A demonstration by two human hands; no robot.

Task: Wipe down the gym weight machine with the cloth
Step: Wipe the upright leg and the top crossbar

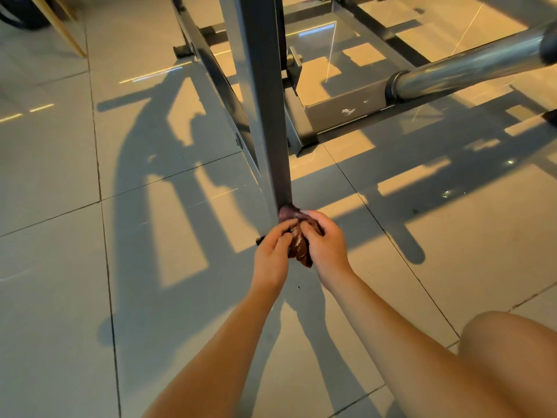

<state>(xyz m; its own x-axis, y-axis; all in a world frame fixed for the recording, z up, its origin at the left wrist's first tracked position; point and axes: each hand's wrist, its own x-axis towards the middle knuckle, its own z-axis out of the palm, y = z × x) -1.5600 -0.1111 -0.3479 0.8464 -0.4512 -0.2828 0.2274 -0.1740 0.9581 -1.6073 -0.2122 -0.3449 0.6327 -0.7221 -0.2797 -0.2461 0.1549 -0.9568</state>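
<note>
Seemingly, left hand, right hand gripping cloth

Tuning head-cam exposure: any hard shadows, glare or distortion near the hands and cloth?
Head view: warm light, hard shadows across the floor; glare streaks on tiles, shine on the chrome bar, small highlights on the cloth; tile lines bow near the edges; left hand and right hand, gripping the cloth at the post, look sharp.

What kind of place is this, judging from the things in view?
Probably a gym: a dark steel machine frame stands on a glossy tiled floor, a thick chrome bar juts out, and the left hand and right hand hold a dark cloth at its upright.
</note>
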